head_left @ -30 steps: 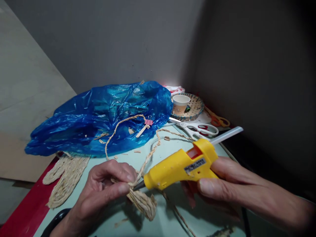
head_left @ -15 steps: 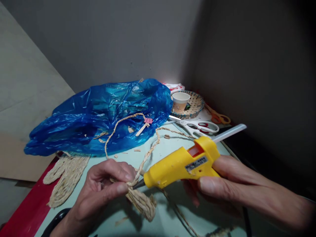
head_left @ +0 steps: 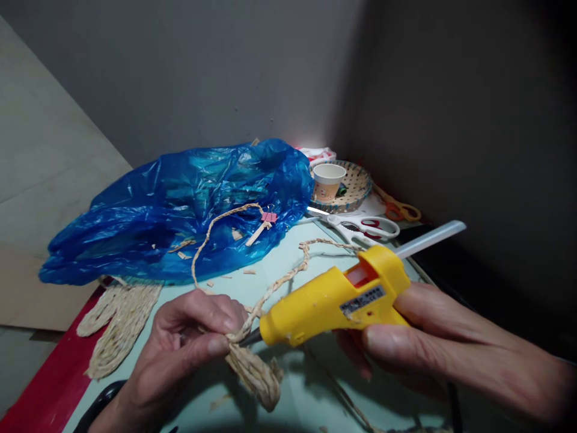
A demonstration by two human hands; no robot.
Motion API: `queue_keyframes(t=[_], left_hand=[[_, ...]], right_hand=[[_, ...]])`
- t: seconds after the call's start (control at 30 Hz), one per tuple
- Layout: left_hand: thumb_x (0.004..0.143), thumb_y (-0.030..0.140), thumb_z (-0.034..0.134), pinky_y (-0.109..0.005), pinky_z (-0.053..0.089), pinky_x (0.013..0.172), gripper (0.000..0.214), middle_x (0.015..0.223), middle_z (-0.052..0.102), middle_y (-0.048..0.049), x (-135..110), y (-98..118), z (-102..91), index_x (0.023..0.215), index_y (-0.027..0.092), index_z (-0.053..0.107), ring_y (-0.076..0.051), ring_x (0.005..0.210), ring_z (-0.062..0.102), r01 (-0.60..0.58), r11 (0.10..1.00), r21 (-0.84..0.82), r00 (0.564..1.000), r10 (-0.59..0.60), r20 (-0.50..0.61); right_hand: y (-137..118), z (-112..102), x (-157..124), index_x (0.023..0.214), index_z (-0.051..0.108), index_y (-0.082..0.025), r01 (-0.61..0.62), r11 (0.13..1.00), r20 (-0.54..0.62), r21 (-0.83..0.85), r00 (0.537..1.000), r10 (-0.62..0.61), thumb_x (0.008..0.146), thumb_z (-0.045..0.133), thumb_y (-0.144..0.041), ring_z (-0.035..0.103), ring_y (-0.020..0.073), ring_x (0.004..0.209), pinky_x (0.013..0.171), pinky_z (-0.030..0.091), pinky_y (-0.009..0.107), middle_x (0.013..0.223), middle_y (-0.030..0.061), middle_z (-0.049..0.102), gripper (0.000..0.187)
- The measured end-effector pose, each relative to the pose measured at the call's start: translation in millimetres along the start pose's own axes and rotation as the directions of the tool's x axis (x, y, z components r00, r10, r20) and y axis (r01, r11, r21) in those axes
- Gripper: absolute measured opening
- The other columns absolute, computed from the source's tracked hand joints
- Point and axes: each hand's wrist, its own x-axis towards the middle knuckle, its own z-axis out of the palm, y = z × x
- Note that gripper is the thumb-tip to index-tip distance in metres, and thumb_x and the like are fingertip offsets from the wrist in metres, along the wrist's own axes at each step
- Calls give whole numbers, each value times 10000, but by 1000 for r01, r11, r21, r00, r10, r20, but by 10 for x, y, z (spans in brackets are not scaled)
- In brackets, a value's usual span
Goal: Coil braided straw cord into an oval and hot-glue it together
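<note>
Between thumb and fingers, my left hand [head_left: 193, 340] pinches a braided straw cord [head_left: 282, 281] where it meets a coiled straw bundle [head_left: 256, 376] that hangs below. My right hand [head_left: 419, 337] grips a yellow hot glue gun [head_left: 333, 304], with a translucent glue stick [head_left: 435, 237] poking out of its back end. The gun's dark nozzle points left and sits against the straw, close to my left fingertips. Whether glue is coming out cannot be seen. A pink binder clip [head_left: 269, 217] is fixed on the far end of a braid.
A crumpled blue plastic bag [head_left: 180, 198] covers the table's back left. Coiled straw work [head_left: 119, 331] lies at left. Behind the gun are white scissors [head_left: 360, 228], a woven basket [head_left: 360, 195] holding a paper cup [head_left: 328, 183], and orange-handled scissors [head_left: 401, 210]. Grey walls stand behind.
The straw piece and my left hand have shifted slightly left. The glue gun has turned a little, its glue stick now further right. Both grips are unchanged.
</note>
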Motion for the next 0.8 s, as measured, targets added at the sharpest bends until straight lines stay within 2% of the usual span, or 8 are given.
queue_keyframes(t=[0.13,0.3,0.43,0.53,0.63,0.8], left_hand=[[777,284,796,-293,545,657,28,699,703,0,8,5,6,793,302,783,-176,693,626,-11,1000,7,1000,11,-8],[794,287,781,-284,539,643,21,702,701,2,25,8,-4,810,301,782,-168,685,627,-32,999,11,999,32,17],[787,307,789,-304,547,672,18,709,713,6,22,6,6,802,317,784,-181,709,637,-13,1000,26,1000,13,11],[785,310,792,-308,548,674,30,722,719,5,15,-4,13,813,316,783,-181,716,643,-16,1000,15,1000,16,10],[801,280,780,-304,545,671,35,728,721,9,8,-6,7,826,305,780,-171,710,643,-34,999,0,999,34,16],[824,244,748,-324,548,710,61,764,739,2,7,19,-3,844,293,777,-179,750,653,-31,1000,2,999,31,33]], right_hand=[[6,9,-25,831,765,-431,41,999,-5,-9,999,-41,835,572,-680,660,201,755,672,585,222,817,-39,693,314],[50,22,-48,838,772,-406,6,1000,-41,-22,999,-7,818,584,-682,670,217,766,647,591,239,815,-27,702,335],[56,24,-28,923,768,-435,-15,1000,-37,-26,999,14,811,580,-693,674,238,820,656,603,250,873,-32,714,339],[21,15,-16,899,764,-459,7,1000,-30,-10,1000,-8,821,587,-682,668,220,795,670,601,236,861,-52,712,296],[60,18,-31,892,763,-478,56,998,-23,11,998,-56,839,609,-644,655,191,721,605,572,212,807,-67,702,233],[327,50,-55,914,777,-471,140,988,-68,66,988,-136,877,644,-509,616,170,610,427,472,203,743,-61,683,143]])
